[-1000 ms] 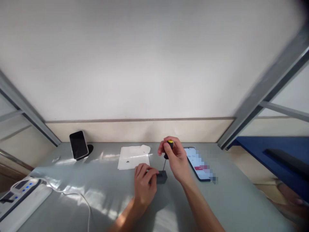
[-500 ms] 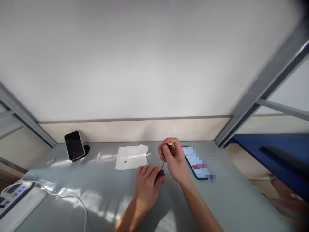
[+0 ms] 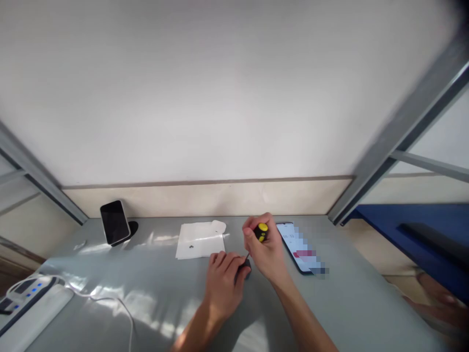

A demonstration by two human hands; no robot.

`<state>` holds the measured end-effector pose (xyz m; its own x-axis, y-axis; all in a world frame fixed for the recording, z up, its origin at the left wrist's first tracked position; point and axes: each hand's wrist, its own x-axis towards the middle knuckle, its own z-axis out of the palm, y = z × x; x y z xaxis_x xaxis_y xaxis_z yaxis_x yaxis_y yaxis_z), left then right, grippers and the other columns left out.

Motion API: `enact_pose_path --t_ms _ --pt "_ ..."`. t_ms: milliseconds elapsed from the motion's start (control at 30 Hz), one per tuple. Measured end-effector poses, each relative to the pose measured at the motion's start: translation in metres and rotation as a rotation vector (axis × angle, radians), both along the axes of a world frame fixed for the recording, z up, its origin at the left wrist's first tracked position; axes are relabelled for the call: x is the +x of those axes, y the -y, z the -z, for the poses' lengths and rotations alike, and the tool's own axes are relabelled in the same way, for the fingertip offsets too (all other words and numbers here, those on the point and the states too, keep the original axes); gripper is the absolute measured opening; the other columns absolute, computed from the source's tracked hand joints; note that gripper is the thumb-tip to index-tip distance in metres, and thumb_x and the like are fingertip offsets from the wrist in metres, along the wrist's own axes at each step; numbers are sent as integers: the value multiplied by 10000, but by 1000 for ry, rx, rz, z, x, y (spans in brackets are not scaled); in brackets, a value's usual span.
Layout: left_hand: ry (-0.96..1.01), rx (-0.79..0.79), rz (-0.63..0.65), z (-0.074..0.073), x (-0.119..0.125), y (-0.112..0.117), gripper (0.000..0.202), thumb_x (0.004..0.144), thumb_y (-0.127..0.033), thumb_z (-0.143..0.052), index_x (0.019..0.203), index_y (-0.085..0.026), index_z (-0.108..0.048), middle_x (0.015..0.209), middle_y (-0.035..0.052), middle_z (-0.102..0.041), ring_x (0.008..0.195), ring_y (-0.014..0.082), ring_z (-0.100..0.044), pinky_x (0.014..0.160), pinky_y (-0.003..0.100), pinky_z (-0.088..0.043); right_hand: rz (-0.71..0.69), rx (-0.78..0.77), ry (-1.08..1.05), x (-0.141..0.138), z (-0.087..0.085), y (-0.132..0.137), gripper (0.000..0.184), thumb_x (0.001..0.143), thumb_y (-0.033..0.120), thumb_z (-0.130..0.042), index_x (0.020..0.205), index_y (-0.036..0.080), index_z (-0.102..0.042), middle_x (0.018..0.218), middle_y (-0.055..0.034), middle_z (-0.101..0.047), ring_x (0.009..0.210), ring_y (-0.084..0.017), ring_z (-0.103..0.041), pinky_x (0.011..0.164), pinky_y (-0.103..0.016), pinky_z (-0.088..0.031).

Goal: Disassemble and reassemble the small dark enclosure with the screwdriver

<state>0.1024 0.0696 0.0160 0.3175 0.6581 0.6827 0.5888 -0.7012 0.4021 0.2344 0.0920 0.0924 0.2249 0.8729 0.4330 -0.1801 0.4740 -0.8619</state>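
Observation:
My right hand (image 3: pixel 264 247) is closed around a black and yellow screwdriver (image 3: pixel 261 231). Its thin shaft slants down and left to a small black block-like part (image 3: pixel 246 268). My left hand (image 3: pixel 225 281) grips that part against the grey table, fingers over its far side and thumb along the near side. The tip's exact contact point is hidden by fingers. Left of the hands lie white paper sheets (image 3: pixel 201 239), with a few tiny dark pieces (image 3: pixel 191 246) on top.
A lit phone (image 3: pixel 297 247) lies right of my right hand. At the back left, another phone-like device (image 3: pixel 115 222) leans on a round stand. A power strip (image 3: pixel 36 305) with a white cable (image 3: pixel 110 297) occupies the near left. Metal posts (image 3: pixel 366 176) flank the wall.
The screwdriver's handle has tilted toward me and right, so more of its yellow end shows. My left hand stays on the black part. The whole view has shifted slightly.

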Motion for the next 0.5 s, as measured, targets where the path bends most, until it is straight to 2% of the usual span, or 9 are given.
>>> enact_pose_path --t_ms 100,200,267,333,400,433,500 --pt "-30 29 -6 -1 0 -1 145 1032 -192 -572 1026 -223 -713 956 29 -779 815 218 -620 770 376 -412 -60 5 13 -2 5 1 346 1008 605 -587 968 262 -580 706 51 -480 522 -102 -377 463 -251 -296" --pt "-25 44 0 -1 1 -1 127 1034 -209 -577 1043 -217 -703 987 37 -784 837 221 -641 793 378 -425 -154 -5 -56 -4 4 1 403 1078 597 -425 1028 252 -628 689 45 -454 540 -110 -369 492 -259 -298" --pt "-12 27 -1 -1 1 -2 113 1035 -225 -580 1023 -219 -692 976 35 -781 840 222 -653 801 378 -426 -160 11 -70 -3 -2 2 340 1070 552 -498 971 251 -621 756 37 -497 561 -97 -446 520 -248 -363" --pt "-7 -5 -14 -2 2 -1 86 1026 -234 -594 1021 -224 -680 966 32 -777 835 226 -658 798 378 -425 -170 18 -79 -1 -9 3 290 1034 526 -596 936 254 -580 923 15 -569 620 -97 -564 555 -253 -458" --pt "-1 -39 -25 -1 2 -1 49 1009 -234 -618 1018 -227 -666 946 28 -773 824 229 -658 785 377 -424 -188 -2 -81 1 -13 5 290 1012 501 -643 914 258 -519 1031 7 -601 612 -93 -607 542 -260 -498" --pt "5 -52 -26 -1 3 -1 31 1001 -231 -629 1009 -227 -658 933 26 -770 818 229 -657 780 376 -424 -174 -13 -76 1 -14 5 299 1011 489 -649 903 261 -490 982 21 -610 556 -80 -576 505 -243 -477" --pt "20 -59 -20 0 3 -1 17 989 -220 -641 973 -225 -643 907 23 -761 811 226 -657 780 373 -425 -70 -12 -58 0 -11 5 316 1015 482 -646 887 267 -454 749 79 -553 441 -59 -442 434 -204 -384"
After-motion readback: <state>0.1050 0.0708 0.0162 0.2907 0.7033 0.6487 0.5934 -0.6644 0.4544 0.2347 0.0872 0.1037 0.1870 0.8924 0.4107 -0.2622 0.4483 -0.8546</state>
